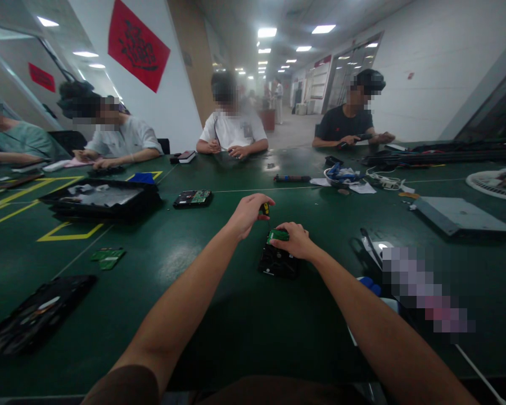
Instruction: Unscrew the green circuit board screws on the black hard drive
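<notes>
With my left hand [248, 214] pinched around a yellow-and-black screwdriver [265, 209] and my right hand [295, 241] clamped on the hard drive [277, 260] mid-table, well off every edge, I judged holding the tip vertical in the screw mattered most.

A dark green worktop [244, 332] with yellow tape lines carries a black tray [103, 199] at the left, a second hard drive [193, 198] lying board-up just beside it, loose green circuit boards [107, 257] nearer the left edge, and another black tray [34, 315] at the near left corner. To the right lie a grey metal cover [461, 215], a white bowl of small parts [341, 175] and a white fan grille [495, 184]. Four people sit along the far side, and a red hanging [138, 44] is on the white wall behind them
</notes>
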Tool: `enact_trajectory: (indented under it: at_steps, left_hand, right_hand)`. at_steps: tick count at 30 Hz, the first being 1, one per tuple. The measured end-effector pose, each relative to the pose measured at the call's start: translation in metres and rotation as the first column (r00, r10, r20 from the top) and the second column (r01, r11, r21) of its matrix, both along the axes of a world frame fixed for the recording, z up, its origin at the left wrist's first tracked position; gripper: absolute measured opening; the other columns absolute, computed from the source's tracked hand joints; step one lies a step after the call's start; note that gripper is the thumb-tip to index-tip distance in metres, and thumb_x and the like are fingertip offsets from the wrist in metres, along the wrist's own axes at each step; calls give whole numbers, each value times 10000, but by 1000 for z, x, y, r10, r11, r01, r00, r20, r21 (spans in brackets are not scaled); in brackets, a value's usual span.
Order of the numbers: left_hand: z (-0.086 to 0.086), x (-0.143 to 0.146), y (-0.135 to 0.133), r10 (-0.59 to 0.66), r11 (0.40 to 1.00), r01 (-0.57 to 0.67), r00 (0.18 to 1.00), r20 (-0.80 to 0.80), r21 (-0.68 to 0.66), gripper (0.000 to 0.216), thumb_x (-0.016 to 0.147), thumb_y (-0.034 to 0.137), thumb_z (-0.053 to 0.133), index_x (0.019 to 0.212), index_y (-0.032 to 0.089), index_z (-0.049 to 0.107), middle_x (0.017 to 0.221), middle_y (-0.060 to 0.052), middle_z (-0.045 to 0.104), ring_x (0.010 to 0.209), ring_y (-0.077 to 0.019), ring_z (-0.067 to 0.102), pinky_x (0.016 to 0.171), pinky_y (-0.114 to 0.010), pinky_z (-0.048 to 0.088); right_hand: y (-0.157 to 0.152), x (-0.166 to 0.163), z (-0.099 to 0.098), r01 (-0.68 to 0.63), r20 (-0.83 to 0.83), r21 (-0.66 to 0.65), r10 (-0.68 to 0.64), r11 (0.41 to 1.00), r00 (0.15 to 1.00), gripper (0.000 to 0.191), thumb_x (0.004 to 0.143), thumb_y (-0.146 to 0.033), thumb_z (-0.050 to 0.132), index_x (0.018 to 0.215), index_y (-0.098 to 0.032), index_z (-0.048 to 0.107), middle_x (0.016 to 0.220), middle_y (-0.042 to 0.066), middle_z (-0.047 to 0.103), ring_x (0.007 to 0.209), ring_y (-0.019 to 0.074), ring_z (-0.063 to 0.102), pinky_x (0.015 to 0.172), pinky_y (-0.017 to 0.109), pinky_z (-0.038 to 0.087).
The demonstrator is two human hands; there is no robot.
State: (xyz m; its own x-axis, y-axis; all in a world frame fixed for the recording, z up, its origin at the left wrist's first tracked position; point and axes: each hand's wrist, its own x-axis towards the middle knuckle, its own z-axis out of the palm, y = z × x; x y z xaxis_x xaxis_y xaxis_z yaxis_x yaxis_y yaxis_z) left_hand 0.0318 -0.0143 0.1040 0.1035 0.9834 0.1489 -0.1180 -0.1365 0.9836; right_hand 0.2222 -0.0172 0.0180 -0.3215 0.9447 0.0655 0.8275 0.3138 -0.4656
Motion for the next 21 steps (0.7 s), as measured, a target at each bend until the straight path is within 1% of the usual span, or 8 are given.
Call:
enact_trajectory:
  at_steps: [2,7,9,10,13,15,19,21]
  left_hand:
    - [0,0,0,11,1000,-11,1000,15,-21,195,815,326,667,832,137,712,936,-98,661,875,-192,623,622,-266,588]
    - [0,3,-2,-46,993,59,992,121,-105,183,828,310,701,905,154,642,887,-99,700,848,-212,671,697,-380,629]
    - [0,3,-2,-52,993,66,989,135,-102,171,833,302,692,895,152,638,906,-111,708,861,-218,677,706,-381,627]
    - [-1,3,-1,-47,994,59,991,127,-90,164,832,300,687,879,148,646,924,-117,706,871,-216,673,698,-362,621]
    - [-1,1,0,-9,1000,10,999,47,-27,176,824,310,670,831,136,694,988,-120,684,901,-203,642,636,-280,585]
    - [-1,-1,0,-3,1000,3,1000,11,-6,196,825,326,663,829,137,717,987,-113,676,902,-198,632,618,-259,570]
    - [0,0,-1,-78,994,84,994,78,-72,209,836,336,676,901,138,695,885,-106,698,864,-215,667,681,-335,606]
    - [0,1,-2,-93,990,104,989,113,-94,204,843,323,686,928,139,665,872,-113,713,863,-226,686,712,-376,618]
  right_hand:
    - [0,0,0,2,4,2,-2,1000,1000,544,848,-651,684,1274,-314,667,1280,93,653,1219,342,570,1005,491,413]
    - [0,0,1,-2,12,14,2,1000,1000,547,846,-647,688,1281,-315,666,1260,93,662,1210,341,577,987,475,426]
    - [0,-1,1,0,9,13,0,1000,1000,543,846,-640,691,1277,-311,668,1259,94,661,1204,339,578,984,473,428]
    - [0,-1,1,-1,7,10,0,1000,1000,542,845,-639,692,1275,-310,669,1262,94,659,1204,338,576,986,476,427]
    - [0,0,1,-2,2,-1,2,1000,1000,534,844,-638,695,1267,-313,672,1275,94,653,1208,336,568,993,482,420]
    - [0,0,1,0,2,-4,0,1000,1000,529,847,-637,694,1264,-314,673,1279,93,652,1208,334,565,994,482,416]
    - [0,0,1,-2,-7,-4,2,1000,1000,560,847,-643,691,1288,-301,659,1277,100,651,1209,338,564,996,486,415]
    - [-1,0,1,-2,-7,-3,2,1000,1000,566,848,-640,689,1295,-294,655,1275,105,650,1208,341,565,999,490,415]
